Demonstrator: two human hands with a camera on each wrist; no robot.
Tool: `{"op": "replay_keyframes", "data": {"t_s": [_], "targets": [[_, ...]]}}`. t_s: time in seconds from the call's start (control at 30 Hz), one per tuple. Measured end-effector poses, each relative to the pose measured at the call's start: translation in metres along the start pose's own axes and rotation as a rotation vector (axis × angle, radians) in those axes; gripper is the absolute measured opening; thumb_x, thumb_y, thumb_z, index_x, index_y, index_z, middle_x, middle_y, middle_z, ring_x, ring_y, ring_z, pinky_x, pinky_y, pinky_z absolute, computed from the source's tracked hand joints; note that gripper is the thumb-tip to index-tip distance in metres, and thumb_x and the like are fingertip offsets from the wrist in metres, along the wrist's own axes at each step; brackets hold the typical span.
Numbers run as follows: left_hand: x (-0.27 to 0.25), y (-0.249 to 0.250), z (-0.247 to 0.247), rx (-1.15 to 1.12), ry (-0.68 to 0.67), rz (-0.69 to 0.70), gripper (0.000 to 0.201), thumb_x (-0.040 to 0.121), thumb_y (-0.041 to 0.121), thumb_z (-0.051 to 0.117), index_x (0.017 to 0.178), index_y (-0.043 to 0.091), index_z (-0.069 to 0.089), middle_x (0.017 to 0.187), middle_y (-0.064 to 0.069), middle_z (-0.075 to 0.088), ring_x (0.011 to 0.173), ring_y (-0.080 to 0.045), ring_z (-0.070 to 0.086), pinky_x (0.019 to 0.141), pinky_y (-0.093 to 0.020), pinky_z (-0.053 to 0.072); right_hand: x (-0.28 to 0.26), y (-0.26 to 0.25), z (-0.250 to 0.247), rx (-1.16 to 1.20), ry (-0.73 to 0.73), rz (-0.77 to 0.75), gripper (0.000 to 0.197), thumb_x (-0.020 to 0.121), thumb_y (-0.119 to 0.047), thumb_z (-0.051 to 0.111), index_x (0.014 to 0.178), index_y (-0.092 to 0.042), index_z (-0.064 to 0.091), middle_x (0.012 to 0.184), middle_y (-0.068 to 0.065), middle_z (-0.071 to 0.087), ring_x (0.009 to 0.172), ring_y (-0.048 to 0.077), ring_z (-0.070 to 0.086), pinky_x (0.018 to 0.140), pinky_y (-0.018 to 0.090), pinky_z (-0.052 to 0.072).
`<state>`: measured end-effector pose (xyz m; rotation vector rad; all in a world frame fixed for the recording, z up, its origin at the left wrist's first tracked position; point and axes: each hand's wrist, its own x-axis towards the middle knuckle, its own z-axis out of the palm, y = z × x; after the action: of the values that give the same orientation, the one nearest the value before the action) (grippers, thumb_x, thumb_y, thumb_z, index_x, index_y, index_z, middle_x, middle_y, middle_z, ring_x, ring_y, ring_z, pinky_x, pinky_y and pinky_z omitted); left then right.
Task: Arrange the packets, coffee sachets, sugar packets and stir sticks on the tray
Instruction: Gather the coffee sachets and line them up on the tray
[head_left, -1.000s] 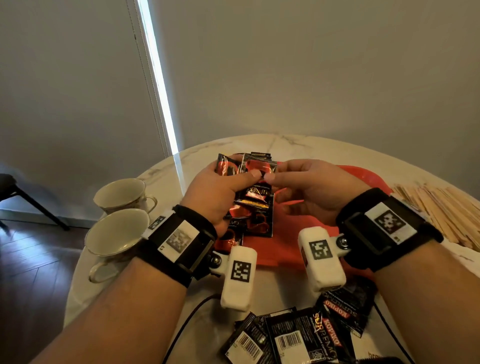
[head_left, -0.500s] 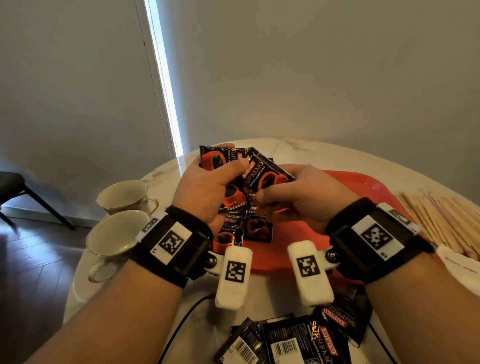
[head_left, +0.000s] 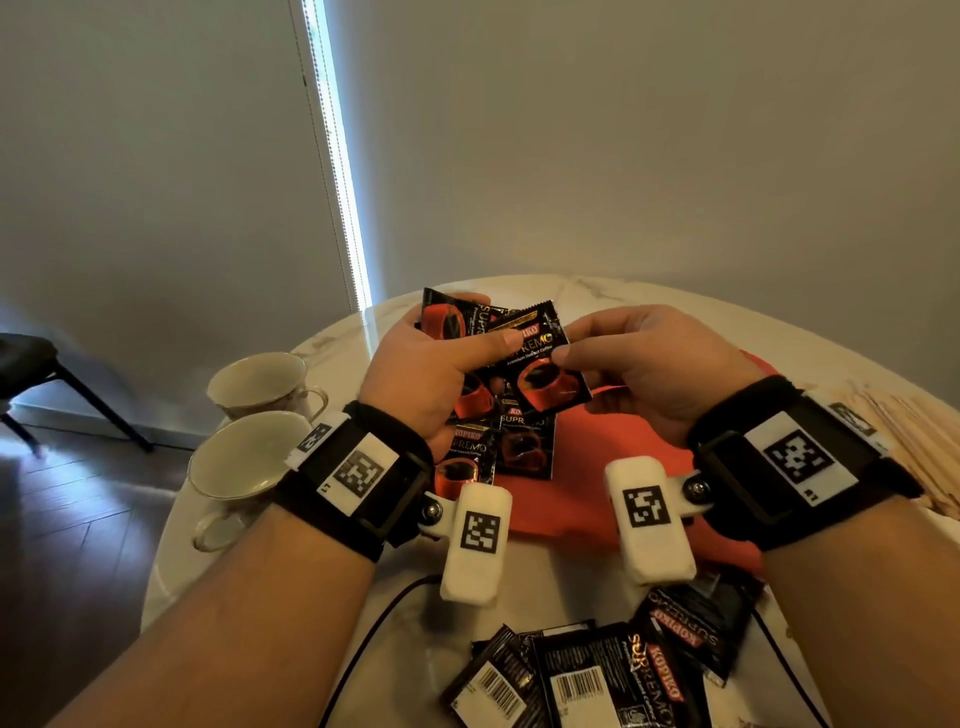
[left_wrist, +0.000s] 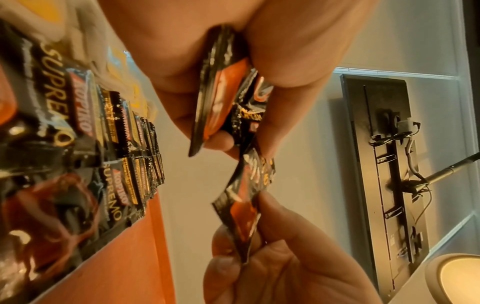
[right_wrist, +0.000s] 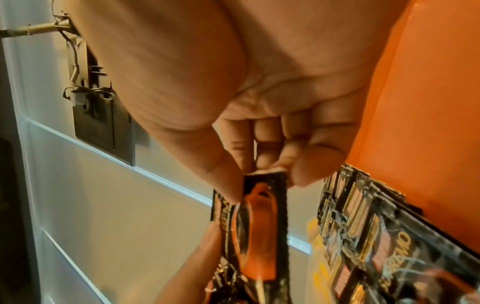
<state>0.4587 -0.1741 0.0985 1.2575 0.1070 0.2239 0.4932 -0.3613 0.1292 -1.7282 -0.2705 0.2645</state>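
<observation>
Nearest, loose coffee sachets (head_left: 597, 675) lying face-down on the table (head_left: 332, 338). Beyond, more sachets in rows on the orange tray (head_left: 571, 499). Above the tray, raised higher than a second ago: left hand (head_left: 431, 364) gripping a fanned bunch, thumb across it; right hand (head_left: 639, 358) pinching the top sachet (head_left: 540, 358) by thumb and fingertips, now peeling it free, likely for placing. Far right, stir sticks (head_left: 904, 441) untouched.

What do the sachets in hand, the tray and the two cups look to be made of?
Coffee sachets: glossy printed film, likely foil-lined plastic; creased, shiny, with serrated edges. Tray: smooth red-orange, probably moulded plastic; even colour, soft sheen. Cups: glazed cream ceramic or porcelain by their thin rims and gloss.
</observation>
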Motion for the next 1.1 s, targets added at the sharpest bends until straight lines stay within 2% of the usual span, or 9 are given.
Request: {"op": "replay_keyframes", "data": {"t_s": [0.07,0.13,0.2,0.3,0.43,0.63,1.0,1.1], "targets": [[0.000,-0.001,0.002,-0.026,0.015,-0.021,0.047,0.075,0.004,0.087,0.118,0.010,0.067,0.109,-0.022,0.076,0.086,-0.040,0.073,0.079,-0.057,0.060,-0.001,0.002,-0.002,0.011,0.004,0.035,0.010,0.087,0.000,0.071,0.094,-0.006,0.070,0.066,0.004,0.066,0.052,0.010,0.060,0.055,0.028,0.053],[0.000,0.000,0.002,-0.056,0.073,-0.048,0.035,0.082,0.004,0.081,0.113,0.008,0.065,0.108,-0.023,0.076,0.073,-0.033,0.072,0.073,-0.049,0.059,-0.001,0.006,-0.003,0.057,0.024,0.089,0.012,0.087,0.004,0.070,0.092,-0.006,0.068,0.068,0.007,0.066,0.050,0.012,0.058,0.054,0.030,0.054],[0.001,0.002,0.001,-0.096,0.130,-0.080,0.022,0.088,0.004,0.074,0.106,0.010,0.063,0.102,-0.022,0.076,0.062,-0.026,0.066,0.069,-0.045,0.056,-0.002,0.015,-0.006,0.073,0.063,0.169,0.012,0.086,0.005,0.069,0.087,-0.007,0.067,0.072,0.011,0.065,0.052,0.016,0.058,0.054,0.030,0.055],[0.003,0.004,-0.001,-0.138,0.161,-0.101,0.015,0.091,0.001,0.067,0.101,0.010,0.060,0.090,-0.018,0.073,0.055,-0.023,0.063,0.058,-0.037,0.053,-0.004,0.032,-0.006,0.050,0.098,0.334,0.013,0.084,0.002,0.069,0.096,-0.003,0.070,0.080,0.015,0.067,0.057,0.019,0.062,0.052,0.028,0.052],[0.001,0.005,0.000,-0.143,0.147,-0.117,0.013,0.091,0.001,0.066,0.098,0.011,0.061,0.085,-0.015,0.073,0.056,-0.023,0.063,0.060,-0.038,0.054,-0.007,0.044,-0.003,0.001,0.090,0.462,0.004,0.085,0.005,0.067,0.085,0.001,0.067,0.068,0.013,0.065,0.053,0.019,0.063,0.051,0.028,0.050],[-0.001,0.006,-0.001,-0.122,0.170,-0.117,0.016,0.090,0.003,0.067,0.105,0.007,0.063,0.089,-0.016,0.073,0.058,-0.024,0.065,0.059,-0.038,0.056,-0.005,0.042,0.004,-0.015,0.059,0.482,0.004,0.088,0.007,0.067,0.087,0.004,0.070,0.070,0.015,0.070,0.057,0.020,0.067,0.055,0.030,0.058],[-0.001,0.007,-0.002,-0.117,0.159,-0.125,0.015,0.092,0.005,0.068,0.106,0.010,0.064,0.094,-0.015,0.073,0.060,-0.023,0.066,0.068,-0.043,0.058,-0.002,0.036,0.013,-0.065,0.000,0.485,0.006,0.087,0.006,0.071,0.084,0.001,0.069,0.067,0.015,0.070,0.057,0.020,0.068,0.060,0.030,0.059],[-0.001,0.007,-0.002,-0.131,0.156,-0.132,0.017,0.091,0.005,0.068,0.107,0.009,0.064,0.098,-0.017,0.073,0.060,-0.023,0.067,0.062,-0.039,0.058,-0.003,0.036,0.014,-0.069,-0.002,0.484,0.007,0.086,0.006,0.072,0.085,0.000,0.068,0.069,0.015,0.070,0.056,0.019,0.068,0.058,0.029,0.059]]}}
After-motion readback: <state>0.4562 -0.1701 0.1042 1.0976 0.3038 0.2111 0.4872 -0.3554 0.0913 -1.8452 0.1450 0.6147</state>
